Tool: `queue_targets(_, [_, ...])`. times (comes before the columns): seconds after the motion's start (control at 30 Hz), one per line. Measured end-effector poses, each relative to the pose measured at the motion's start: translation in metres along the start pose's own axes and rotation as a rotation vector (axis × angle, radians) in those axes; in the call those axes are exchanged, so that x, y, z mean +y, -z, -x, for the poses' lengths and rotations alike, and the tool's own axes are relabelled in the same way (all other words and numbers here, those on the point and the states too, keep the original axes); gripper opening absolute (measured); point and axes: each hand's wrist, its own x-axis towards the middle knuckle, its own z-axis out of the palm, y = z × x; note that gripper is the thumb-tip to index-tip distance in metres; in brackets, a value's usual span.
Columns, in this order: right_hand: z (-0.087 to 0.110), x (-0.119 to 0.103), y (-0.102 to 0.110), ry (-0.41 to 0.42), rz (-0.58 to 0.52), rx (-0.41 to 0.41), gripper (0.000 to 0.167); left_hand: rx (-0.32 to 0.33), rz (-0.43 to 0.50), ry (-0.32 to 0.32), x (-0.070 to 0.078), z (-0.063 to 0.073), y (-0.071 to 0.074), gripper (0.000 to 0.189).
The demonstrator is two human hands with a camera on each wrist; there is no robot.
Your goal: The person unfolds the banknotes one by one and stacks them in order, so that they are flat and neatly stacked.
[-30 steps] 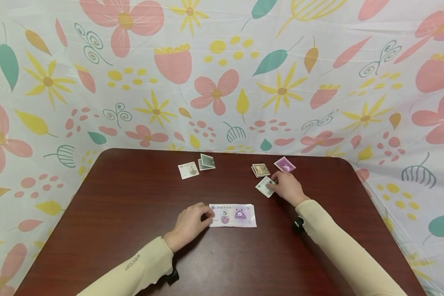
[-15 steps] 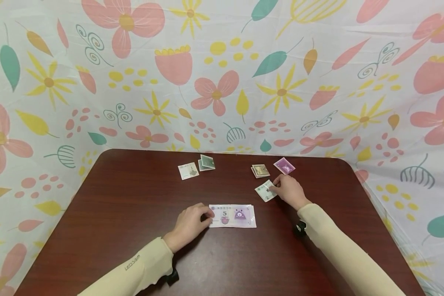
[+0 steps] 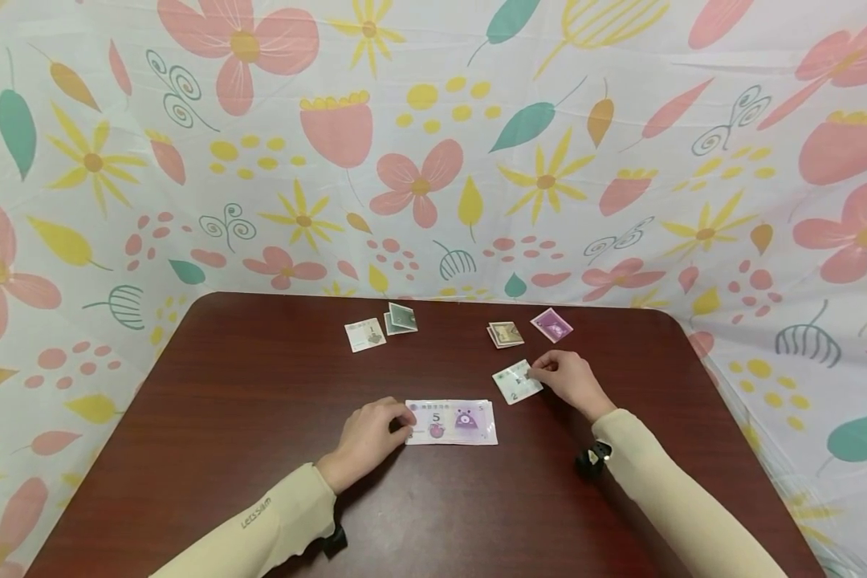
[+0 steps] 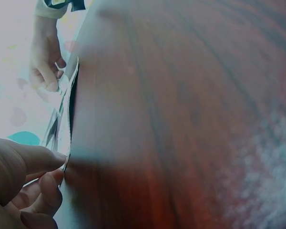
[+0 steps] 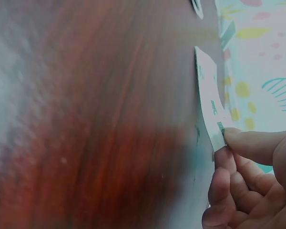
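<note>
- Well in from the worktop's [image 3: 433, 514] far edge, the left hand [image 3: 364, 440] pinches the left end of the long purple notes [image 3: 451, 423]; a light, steady hold should serve.
- Nearer that edge, the right hand [image 3: 571, 382] pinches the right side of the pale note marked 2 [image 3: 514, 383]; too firm a grip could crease it.
- By that edge lie a brown folded note [image 3: 507, 334] and a small purple note [image 3: 552, 325]; best not brushed.

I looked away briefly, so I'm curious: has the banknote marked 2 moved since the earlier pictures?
Yes. In the head view, the banknote marked 2 in the right hand has come nearer the camera, farther from the folded brown banknote.
</note>
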Motion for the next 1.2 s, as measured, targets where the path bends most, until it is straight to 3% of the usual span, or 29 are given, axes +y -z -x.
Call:
queue_targets(0.53, [0.021,-0.011,0.002,0.053,-0.206,0.017,0.016,0.007,-0.007,0.001,0.000,0.000,0.000,0.010])
queue_targets(0.93, [0.030,-0.024,0.000,0.022,-0.351,0.059,0.021,0.007,-0.002,-0.003,0.000,0.001,0.000,0.011])
queue_targets(1.2, [0.032,-0.037,-0.008,0.023,-0.402,0.003,0.019,0.001,0.013,-0.004,0.000,0.002,-0.001,0.009])
